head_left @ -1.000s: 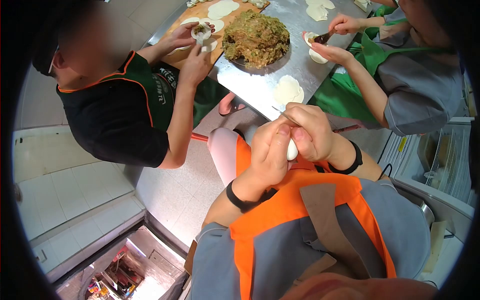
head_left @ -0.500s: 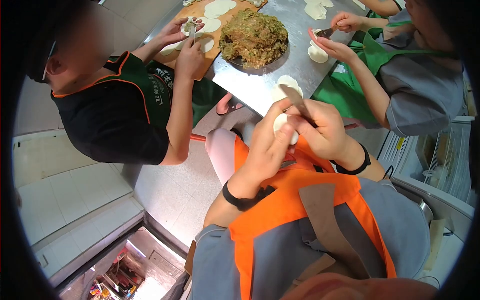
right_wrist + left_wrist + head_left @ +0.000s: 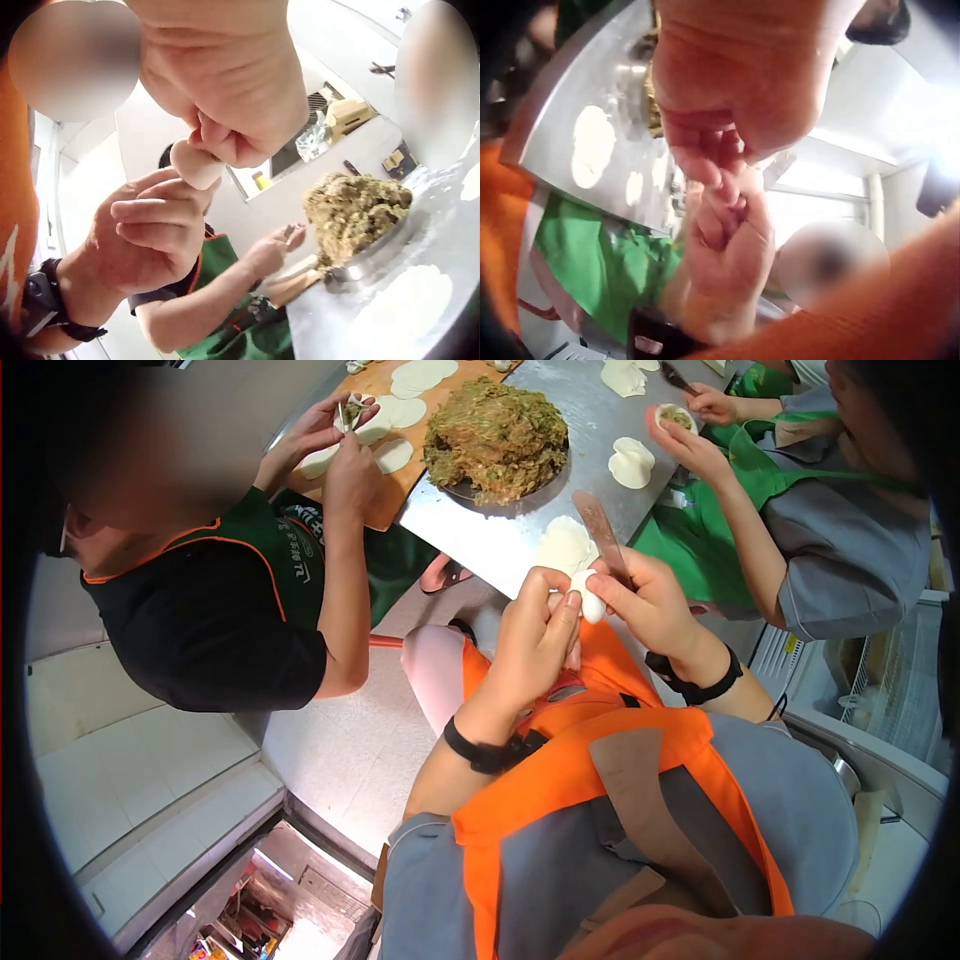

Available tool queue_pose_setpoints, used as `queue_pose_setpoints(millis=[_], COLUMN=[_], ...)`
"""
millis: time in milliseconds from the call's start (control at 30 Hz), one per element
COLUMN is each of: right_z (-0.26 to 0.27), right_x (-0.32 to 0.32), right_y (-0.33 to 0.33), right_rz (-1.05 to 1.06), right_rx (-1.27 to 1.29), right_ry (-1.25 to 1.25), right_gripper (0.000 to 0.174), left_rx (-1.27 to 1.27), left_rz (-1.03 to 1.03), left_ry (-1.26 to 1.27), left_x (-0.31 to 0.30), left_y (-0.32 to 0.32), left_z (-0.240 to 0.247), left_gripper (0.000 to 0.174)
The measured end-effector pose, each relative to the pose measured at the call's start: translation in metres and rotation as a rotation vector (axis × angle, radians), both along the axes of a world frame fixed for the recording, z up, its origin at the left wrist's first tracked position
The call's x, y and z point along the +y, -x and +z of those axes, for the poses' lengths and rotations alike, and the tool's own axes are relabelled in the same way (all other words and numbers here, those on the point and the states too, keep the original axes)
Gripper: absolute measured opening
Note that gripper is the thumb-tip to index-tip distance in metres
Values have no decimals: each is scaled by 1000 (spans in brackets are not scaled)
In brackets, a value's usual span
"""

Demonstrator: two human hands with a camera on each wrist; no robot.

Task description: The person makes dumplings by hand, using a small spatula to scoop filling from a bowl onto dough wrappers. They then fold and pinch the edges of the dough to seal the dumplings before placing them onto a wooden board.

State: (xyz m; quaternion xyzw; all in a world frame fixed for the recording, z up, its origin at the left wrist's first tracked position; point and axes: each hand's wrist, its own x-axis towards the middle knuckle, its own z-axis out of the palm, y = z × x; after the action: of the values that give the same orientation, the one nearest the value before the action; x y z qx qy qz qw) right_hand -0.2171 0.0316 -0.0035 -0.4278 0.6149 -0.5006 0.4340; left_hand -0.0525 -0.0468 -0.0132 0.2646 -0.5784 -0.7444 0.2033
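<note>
Both hands meet in front of the orange apron, at a small white dumpling (image 3: 592,600) with a smooth, rounded skin. My left hand (image 3: 535,635) pinches its near side, the thumb bent toward the fingertips. From the other side my right hand (image 3: 650,605) holds the dumpling with its thumb laid over it. That same hand also grips a flat brown filling spatula (image 3: 598,530), whose blade sticks up past the fingers. In the right wrist view the dumpling (image 3: 196,166) bulges out below the right fist, with the left fingers against it. Fingers hide much of it in the left wrist view.
Stacked dough wrappers (image 3: 562,548) lie at the near corner of the steel table (image 3: 470,540). Behind them a heap of greenish filling (image 3: 495,440) fills a metal dish. Left, a person fills wrappers beside a wooden board (image 3: 385,508); right, another cups a filled wrapper (image 3: 675,420).
My hands were clasped over the dumpling; they have loosened and moved slightly apart, showing more of it. The spatula has swung upright. The person on the right has lifted their spatula off the wrapper.
</note>
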Motion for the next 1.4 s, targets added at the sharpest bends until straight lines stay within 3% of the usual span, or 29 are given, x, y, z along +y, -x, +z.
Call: queue_pose_setpoints(millis=[100,133,233,300,400,567,733,833,867,967,1000,1100,1133,1233,1333,1400], right_z=[-41,-53,-68,-83,-97,-111,-119,-73,-97,-110,-125,-106,-100,-84,-59,-65], right_x=[-11,-20,-59,-96,-167,-311,-437,-445,-460,-462,-466,-440,-419,-333,-224,-159], right_y=[32,45,88,124,171,235,251,195,208,214,227,242,244,244,180,151], right_rz=[-97,-181,-366,-429,-456,-182,37,-13,16,46,38,-121,-163,-176,-272,-279], right_rx=[179,336,558,660,635,847,1144,884,1175,1152,981,992,930,825,473,317], right_ry=[-42,-12,-33,88,57,241,473,-112,-65,-61,18,136,247,177,115,-60], right_gripper=[24,27,26,24,25,25,28,23,23,25,25,23,20,25,21,18], left_rx=[-5,-188,-401,-429,-441,-399,-321,-340,-350,-337,-321,-185,-189,-186,-206,-283], left_rz=[-30,-5,254,323,389,278,216,159,144,166,180,282,318,380,375,354], left_ry=[-77,128,905,933,986,1032,973,928,917,911,914,852,877,946,968,911], left_x=[-18,-24,-31,-34,-39,-49,-55,-55,-55,-56,-55,-53,-52,-45,-45,-43], left_y=[16,22,45,59,75,78,75,75,76,73,72,72,72,71,66,65], left_z=[-48,-64,-118,-128,-141,-143,-149,-160,-160,-156,-154,-164,-165,-163,-156,-138], left_gripper=[14,20,25,31,35,32,27,24,24,24,23,24,25,27,28,31])
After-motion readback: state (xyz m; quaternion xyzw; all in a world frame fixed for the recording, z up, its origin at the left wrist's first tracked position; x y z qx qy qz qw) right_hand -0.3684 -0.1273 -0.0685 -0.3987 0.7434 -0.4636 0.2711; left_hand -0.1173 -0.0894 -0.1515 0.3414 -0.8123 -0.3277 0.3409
